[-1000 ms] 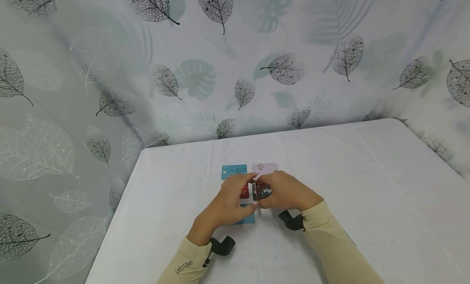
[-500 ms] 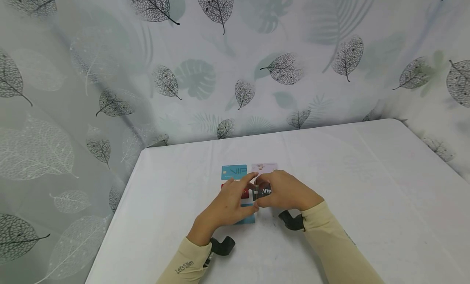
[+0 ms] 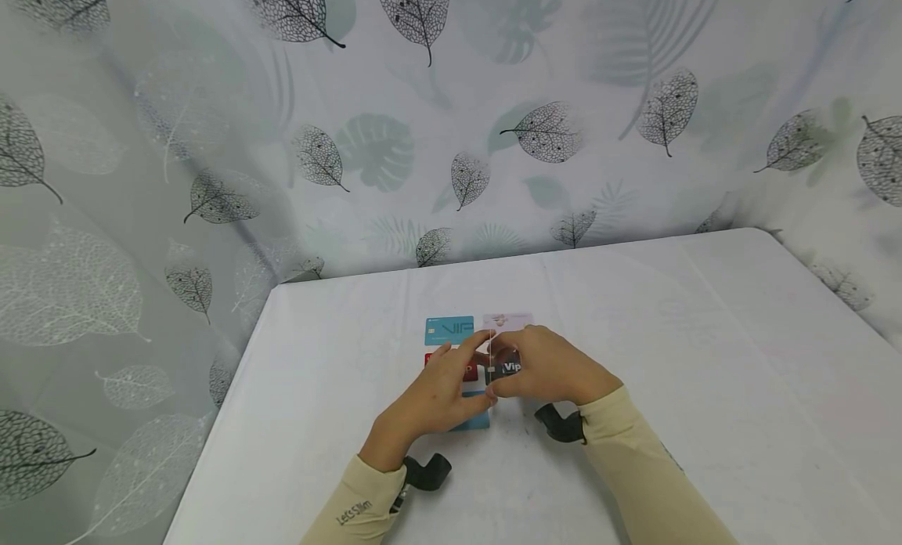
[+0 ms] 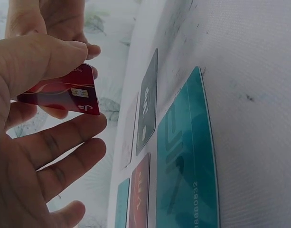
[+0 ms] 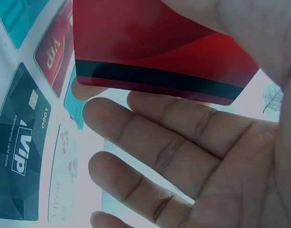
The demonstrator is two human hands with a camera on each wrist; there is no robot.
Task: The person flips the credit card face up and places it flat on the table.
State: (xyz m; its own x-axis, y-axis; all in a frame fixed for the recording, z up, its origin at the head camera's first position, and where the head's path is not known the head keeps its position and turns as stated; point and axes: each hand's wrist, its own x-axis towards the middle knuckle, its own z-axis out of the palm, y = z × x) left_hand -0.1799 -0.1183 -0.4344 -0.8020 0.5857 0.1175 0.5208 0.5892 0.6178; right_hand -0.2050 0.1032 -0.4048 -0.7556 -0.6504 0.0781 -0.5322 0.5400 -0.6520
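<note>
Between my two hands a red chip card stands upright, edge-on in the head view. The left wrist view shows its chip face (image 4: pixel 45 90); the right wrist view shows the back with a black stripe (image 5: pixel 159 80). My left hand (image 3: pixel 433 392) pinches it between thumb and fingers, the other fingers spread. My right hand (image 3: pixel 550 365) pinches it from the right side. Below lie a red VIP card (image 3: pixel 469 370), partly hidden by the left hand, and a black Vip card (image 3: pixel 503 368), partly hidden by the right.
A blue VIP card (image 3: pixel 449 330) and a pale pink card (image 3: pixel 506 320) lie in the far row. Another blue card (image 3: pixel 475 421) lies nearest me, partly under the left hand. The white table (image 3: pixel 655 318) meets leaf-printed cloth (image 3: pixel 395 138) behind.
My left hand has shifted slightly, uncovering more of the red VIP card on the table. The held card has moved a touch to the right. The cards on the table have stayed put.
</note>
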